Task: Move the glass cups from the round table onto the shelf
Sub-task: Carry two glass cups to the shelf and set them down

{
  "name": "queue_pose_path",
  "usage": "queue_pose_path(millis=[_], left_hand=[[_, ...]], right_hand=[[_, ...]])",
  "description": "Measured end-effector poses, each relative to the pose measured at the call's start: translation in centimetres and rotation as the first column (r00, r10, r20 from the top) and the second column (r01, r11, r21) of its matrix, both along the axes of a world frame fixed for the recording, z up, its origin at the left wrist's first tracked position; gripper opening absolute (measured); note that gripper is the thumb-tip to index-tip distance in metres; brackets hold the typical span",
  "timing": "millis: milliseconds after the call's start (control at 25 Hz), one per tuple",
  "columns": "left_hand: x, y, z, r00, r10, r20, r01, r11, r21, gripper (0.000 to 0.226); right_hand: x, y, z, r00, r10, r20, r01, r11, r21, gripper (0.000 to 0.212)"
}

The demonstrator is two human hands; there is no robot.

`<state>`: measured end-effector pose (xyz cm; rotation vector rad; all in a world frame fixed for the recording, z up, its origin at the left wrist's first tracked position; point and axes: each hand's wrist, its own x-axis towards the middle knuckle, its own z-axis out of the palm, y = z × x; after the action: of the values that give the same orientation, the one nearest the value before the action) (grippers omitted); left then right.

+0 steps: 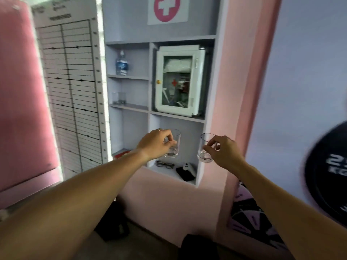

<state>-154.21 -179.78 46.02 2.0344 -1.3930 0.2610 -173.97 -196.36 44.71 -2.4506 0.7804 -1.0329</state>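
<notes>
Both arms reached forward toward the shelf (129, 107), a recessed wall unit with several compartments. The left hand (155, 143) gripped a cup (173, 143) from the side, fingers and thumb curled round its wall, the cup upright and sticking out to the right of the knuckles. The right hand (224, 151) pinched a second cup (204, 149) near its rim with thumb and fingertips; that cup hung to the left of the hand, tilted a little. The two cups were held in the air, near each other but apart, in front of the lower right compartment.

Two more cups (119, 98) stood already on the middle left shelf board, close together. Above them stood a water bottle (122, 63). To the right sat a white first-aid box (179, 79) with a glass door, and a red-cross sign (167, 9) hung above. On the floor of the lower compartment, below the held cups, lay glasses (165, 164) and a dark phone (185, 174). A black weight plate (328, 169) was at the right edge.
</notes>
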Motion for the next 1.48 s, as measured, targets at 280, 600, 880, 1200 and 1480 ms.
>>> queue_pose_path(millis=[280,600,880,1200,1480], left_hand=[[13.0,2.8,-0.7,0.973,0.231,0.016,-0.231,0.973,0.028,0.017],[30.3,4.4,0.8,0.939,0.336,0.065,-0.337,0.941,-0.002,0.013],[42.5,2.3,3.2,0.936,0.344,0.073,-0.341,0.938,-0.059,0.014],[51.6,-1.2,3.6,0.930,0.363,0.056,-0.356,0.929,-0.104,0.015],[58.9,-6.5,5.9,0.921,0.387,0.038,-0.379,0.916,-0.131,0.013]], right_hand=[[17.7,-1.2,-0.9,0.961,0.276,-0.020,-0.276,0.961,-0.008,0.019],[36.6,-1.6,0.7,0.927,0.375,-0.019,-0.375,0.926,-0.047,0.025],[48.9,-3.8,5.0,0.933,0.359,-0.004,-0.357,0.927,-0.113,0.016],[59.7,-7.8,7.6,0.946,0.323,0.018,-0.316,0.935,-0.160,0.013],[69.4,-12.2,9.6,0.959,0.281,0.031,-0.279,0.958,-0.070,0.014]])
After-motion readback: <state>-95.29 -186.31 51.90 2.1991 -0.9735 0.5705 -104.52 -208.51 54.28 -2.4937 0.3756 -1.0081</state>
